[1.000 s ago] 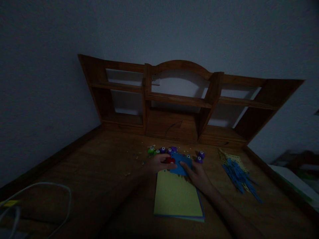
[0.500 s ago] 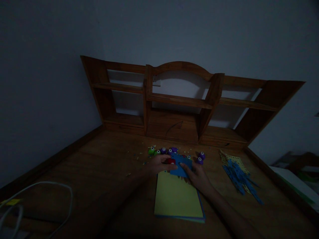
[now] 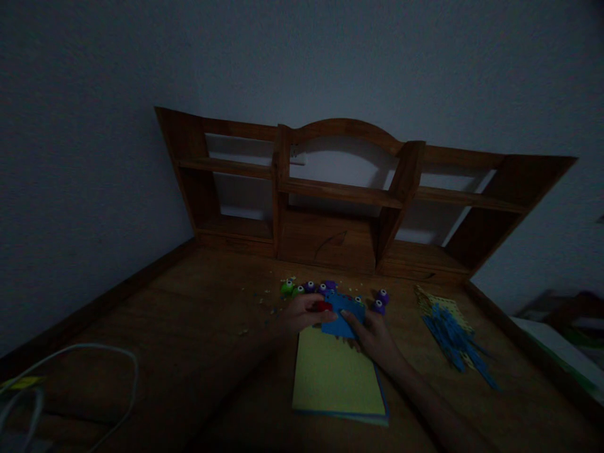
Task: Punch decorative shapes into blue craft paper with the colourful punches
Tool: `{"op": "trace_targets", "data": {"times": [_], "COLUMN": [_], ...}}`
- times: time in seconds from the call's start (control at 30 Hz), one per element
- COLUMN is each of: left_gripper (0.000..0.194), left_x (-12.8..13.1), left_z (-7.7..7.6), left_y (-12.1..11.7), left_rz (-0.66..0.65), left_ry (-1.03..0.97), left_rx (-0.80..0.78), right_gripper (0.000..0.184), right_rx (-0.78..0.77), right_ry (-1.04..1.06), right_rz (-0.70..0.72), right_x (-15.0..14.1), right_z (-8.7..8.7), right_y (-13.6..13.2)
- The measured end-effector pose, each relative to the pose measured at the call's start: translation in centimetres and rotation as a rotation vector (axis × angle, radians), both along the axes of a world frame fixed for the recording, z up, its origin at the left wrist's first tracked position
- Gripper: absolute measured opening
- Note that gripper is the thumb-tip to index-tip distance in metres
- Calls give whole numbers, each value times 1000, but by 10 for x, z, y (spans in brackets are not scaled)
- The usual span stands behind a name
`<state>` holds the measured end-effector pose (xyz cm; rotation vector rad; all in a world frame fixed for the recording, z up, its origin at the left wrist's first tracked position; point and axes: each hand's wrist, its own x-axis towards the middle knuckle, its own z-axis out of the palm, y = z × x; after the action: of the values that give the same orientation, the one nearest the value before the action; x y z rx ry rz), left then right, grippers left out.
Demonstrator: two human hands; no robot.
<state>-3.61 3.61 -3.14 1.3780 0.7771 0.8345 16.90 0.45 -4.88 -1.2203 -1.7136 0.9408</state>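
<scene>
My left hand [image 3: 306,312] is closed around a small red craft punch [image 3: 323,306], with the thumb over its top. The punch sits at the left edge of a blue sheet of paper [image 3: 346,324]. My right hand [image 3: 375,330] pinches that sheet, its thumb lying on top and its other fingers underneath. Small holes show along the sheet's far edge. Just below both hands lies a stack of coloured paper [image 3: 337,377] with a yellow sheet uppermost. Green punches [image 3: 287,287] and purple punches [image 3: 310,287] stand beyond my hands.
Two more purple punches [image 3: 379,306] stand to the right. Tiny paper bits [image 3: 267,291] are scattered at the left. A pile of punched blue strips [image 3: 448,336] lies far right. A wooden shelf unit [image 3: 330,189] backs the desk, and a white cable [image 3: 134,371] curls at lower left.
My left thumb has pressed down and now covers more of the red craft punch, hiding its white spot. The blue paper and my right hand stay almost where they were.
</scene>
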Motion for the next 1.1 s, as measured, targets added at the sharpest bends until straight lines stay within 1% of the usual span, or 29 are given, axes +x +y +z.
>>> {"op": "trace_targets", "data": {"times": [0.2, 0.33, 0.43, 0.53, 0.73, 0.93, 1.1], "left_gripper": [46, 44, 41, 38, 37, 38, 39], "left_x": [2, 2, 1, 0, -2, -2, -1], "left_z": [3, 2, 2, 1, -2, -5, -4], "left_y": [-1, -1, -1, 0, 3, 4, 3], "left_rz": [54, 58, 75, 93, 63, 38, 38], "left_ry": [-18, -22, 5, 42, 24, 17, 18], "left_rx": [-1, -20, -12, 12, 41, 50, 47], "right_gripper": [43, 42, 41, 41, 43, 42, 41], "right_rx": [-14, -28, -34, -13, 12, 53, 106], "right_ry": [12, 27, 50, 27, -13, -51, -69], "right_rz": [27, 24, 21, 27, 53, 36, 14], "right_x": [-5, -6, -8, -9, -10, -10, -9], "right_z": [4, 4, 2, 3, 12, 9, 11], "right_y": [-3, -4, -3, -5, -9, -7, -7]}}
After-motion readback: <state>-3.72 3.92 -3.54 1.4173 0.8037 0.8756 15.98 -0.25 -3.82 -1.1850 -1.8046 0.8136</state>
